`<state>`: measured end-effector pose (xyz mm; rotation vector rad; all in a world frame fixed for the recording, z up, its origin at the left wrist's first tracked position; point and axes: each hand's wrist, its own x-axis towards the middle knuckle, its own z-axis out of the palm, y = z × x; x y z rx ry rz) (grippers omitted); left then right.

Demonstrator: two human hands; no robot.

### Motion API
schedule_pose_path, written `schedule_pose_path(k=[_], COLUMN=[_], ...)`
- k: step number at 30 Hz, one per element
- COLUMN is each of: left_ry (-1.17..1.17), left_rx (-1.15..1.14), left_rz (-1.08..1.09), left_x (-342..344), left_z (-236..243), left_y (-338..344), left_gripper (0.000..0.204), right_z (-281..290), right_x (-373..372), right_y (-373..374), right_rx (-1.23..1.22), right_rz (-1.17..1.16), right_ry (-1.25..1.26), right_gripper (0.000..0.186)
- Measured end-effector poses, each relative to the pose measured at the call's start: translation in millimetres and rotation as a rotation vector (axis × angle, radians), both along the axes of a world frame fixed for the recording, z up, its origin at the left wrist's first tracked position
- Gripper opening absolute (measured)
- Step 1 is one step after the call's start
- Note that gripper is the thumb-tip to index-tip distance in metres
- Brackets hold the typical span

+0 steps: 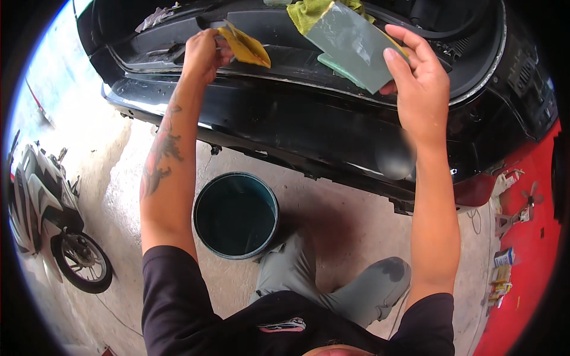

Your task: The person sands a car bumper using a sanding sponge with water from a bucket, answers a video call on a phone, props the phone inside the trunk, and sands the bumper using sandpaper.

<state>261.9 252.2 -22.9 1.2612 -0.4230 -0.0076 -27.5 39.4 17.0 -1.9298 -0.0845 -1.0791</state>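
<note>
My left hand [202, 54], at the upper left, grips a yellow folded sheet [249, 52], with a small dark piece visible behind its fingers. My right hand [415, 77] grips a flat grey-green rectangle [350, 41] with a yellow edge, tilted over the car's rear. Partly behind that rectangle lies a pale green flat piece [338, 68] on the dark ledge [285, 62]. A yellow-green cloth [300, 13] is bunched just beyond.
The black car bumper [279, 136] spans the view. A round bucket [234, 216] stands below it beside my legs. A scooter [47, 207] is at left; a red floor or wall strip [528, 249] with assorted items is at right.
</note>
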Motion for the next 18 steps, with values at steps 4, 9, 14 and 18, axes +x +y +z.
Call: schedule_pose_path(k=[4,9,14,18], left_ry=[0.055,0.305,-0.611,-0.472], left_rx=[-0.041,-0.084,0.256,0.27], left_rz=[-0.076,-0.36,0.207,0.632], left_x=[-15,-14,-74,-146], left_z=[19,28,-4,-139], left_y=[-8,-11,35,106], left_gripper=[0.042,0.078,0.048,0.021], right_z=[-27,-132,-244,-321], right_x=[-23,-38,-40,-32], right_y=[34,79,94,100], right_rx=[0.178,-0.143,0.168,0.313], right_rz=[0.21,0.236,0.408,0.487], right_ry=[0.079,0.307,0.748,0.803], right_gripper=[0.045,0.017,0.018,0.025])
